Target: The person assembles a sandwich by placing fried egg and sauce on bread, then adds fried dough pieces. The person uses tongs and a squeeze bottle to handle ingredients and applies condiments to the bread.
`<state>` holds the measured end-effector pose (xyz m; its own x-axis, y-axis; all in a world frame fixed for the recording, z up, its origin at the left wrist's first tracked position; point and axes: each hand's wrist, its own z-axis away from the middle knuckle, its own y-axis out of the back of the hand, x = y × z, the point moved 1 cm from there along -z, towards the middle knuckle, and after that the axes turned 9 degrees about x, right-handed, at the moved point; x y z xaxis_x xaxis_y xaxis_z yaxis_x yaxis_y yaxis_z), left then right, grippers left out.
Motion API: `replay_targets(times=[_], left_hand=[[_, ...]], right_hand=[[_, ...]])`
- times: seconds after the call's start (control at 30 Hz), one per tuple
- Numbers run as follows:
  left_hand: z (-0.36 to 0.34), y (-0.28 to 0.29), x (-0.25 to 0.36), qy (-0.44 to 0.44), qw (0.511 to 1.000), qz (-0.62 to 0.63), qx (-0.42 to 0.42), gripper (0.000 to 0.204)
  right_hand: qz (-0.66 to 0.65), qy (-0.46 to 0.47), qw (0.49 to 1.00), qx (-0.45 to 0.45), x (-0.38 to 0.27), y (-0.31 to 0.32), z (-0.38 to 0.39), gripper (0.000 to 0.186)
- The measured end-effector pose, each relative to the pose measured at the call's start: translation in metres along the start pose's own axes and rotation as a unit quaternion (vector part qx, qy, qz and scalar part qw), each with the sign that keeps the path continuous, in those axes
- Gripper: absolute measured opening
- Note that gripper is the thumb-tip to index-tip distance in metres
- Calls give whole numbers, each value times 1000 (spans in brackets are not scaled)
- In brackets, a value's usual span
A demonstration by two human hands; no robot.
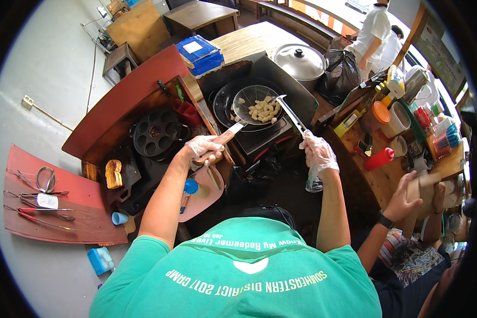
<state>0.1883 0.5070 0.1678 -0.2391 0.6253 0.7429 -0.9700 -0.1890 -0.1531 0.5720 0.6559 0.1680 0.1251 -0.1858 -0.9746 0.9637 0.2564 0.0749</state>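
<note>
My left hand, in a clear plastic glove, is closed round the wooden handle of a wire skimmer. Its round mesh basket lies in a dark wok among several pale, stubby pieces of food. My right hand, gloved the same way, grips the handle of a metal ladle. The ladle's head is over the right rim of the wok, close to the food; its exact shape is hard to tell. The wok sits on a stove behind a dark metal splash guard.
Left of the wok is a round-welled pan, and toast lies nearby. A lidded pot and black bag stand behind. On the right, a shelf holds a red bottle; a co-worker's hands move beside it.
</note>
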Motion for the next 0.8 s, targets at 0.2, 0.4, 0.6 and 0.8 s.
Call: replay_targets(times=[0.2,0.4,0.6,0.8], left_hand=[[-1,-6,-3,-52,997,-14,49,45],[15,6,19,-107,985,-66,121,40],[34,-4,34,-116,958,-155,210,28],[33,-4,30,-73,951,-181,241,46]], right_hand=[[-15,-20,1000,-2,-1,3,5,38],[-37,-32,999,3,0,5,10,36],[-49,-29,998,-22,8,5,7,36],[7,21,1000,-18,5,4,10,42]])
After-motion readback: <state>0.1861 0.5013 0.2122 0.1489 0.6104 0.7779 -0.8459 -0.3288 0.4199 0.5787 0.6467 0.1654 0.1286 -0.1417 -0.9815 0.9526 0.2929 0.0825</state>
